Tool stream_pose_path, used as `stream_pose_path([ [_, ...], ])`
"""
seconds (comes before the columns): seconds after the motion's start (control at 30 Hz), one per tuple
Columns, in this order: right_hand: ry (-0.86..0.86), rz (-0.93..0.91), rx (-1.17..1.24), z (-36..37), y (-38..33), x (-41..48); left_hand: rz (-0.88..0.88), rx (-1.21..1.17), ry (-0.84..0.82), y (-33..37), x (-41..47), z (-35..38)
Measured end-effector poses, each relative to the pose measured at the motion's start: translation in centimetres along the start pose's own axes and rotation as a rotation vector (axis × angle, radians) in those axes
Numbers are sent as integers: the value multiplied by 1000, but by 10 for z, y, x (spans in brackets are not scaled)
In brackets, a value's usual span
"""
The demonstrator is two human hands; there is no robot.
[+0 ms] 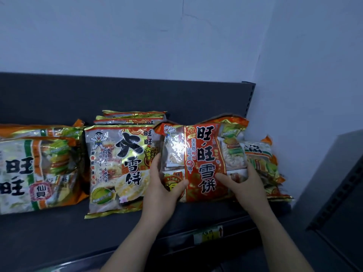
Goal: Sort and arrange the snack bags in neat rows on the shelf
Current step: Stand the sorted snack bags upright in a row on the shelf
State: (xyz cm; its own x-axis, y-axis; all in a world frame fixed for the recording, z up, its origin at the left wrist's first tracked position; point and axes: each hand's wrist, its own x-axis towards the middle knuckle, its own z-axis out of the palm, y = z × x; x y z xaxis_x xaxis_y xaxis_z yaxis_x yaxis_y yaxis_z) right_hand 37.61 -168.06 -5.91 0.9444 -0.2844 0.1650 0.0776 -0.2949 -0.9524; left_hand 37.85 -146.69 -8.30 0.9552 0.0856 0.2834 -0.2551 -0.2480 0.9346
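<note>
The left hand [163, 185] grasps the lower left edge of the red snack bag [200, 160], with the thumb pressed across the front and the fingers wrapped behind. The right hand [243, 183] grasps the lower right edge the same way, its thumb lying flat on the printed face. The bag stands upright between the two hands, its bottom edge at the shelf [49, 228]. It is glossy crinkled plastic: a red central band with large black characters, clear windows on either side showing pale round crackers, and a crimped gold-and-orange top seal.

Just left of the left hand stands the gold snack bag [115, 167], touching the red one. It is shiny foil with bold black characters, a cartoon figure and a transparent lower part. Behind it, further from the hands, the stacked bags [133, 117] show only their crimped gold tops.

Far left of both hands leans the orange-and-green bag [35, 169], puffy, with a clear front.

Just right of the right hand, a pile of green-and-orange bags [263, 163] lies crumpled and tilted.

The shelf is matt dark grey, and its front lip below the hands carries a yellow price label [208, 234]. A smooth pale wall [137, 36] rises beyond.
</note>
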Motion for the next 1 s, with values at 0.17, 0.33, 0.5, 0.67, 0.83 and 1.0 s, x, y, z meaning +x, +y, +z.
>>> stream_pose_path([
  [0.17, 16, -125, -36, 29, -45, -32, 32, -92, 84, 18, -19, -50],
  [0.33, -61, -165, -26, 98, -85, -77, 5, -84, 183, 9, -51, -140],
  [0.5, -210, -175, 51, 202, -106, -129, -59, -1, 321, -7, -92, -253],
  [0.67, -377, -180, 116, 307, -125, -184, -109, 69, 422, -34, -127, -358],
  [0.83, -492, -124, 98, 394, -122, -219, -187, 80, 460, -61, -149, -438],
  [1.0, -522, -122, 80, 471, -115, -238, -259, 70, 518, -83, -142, -498],
])
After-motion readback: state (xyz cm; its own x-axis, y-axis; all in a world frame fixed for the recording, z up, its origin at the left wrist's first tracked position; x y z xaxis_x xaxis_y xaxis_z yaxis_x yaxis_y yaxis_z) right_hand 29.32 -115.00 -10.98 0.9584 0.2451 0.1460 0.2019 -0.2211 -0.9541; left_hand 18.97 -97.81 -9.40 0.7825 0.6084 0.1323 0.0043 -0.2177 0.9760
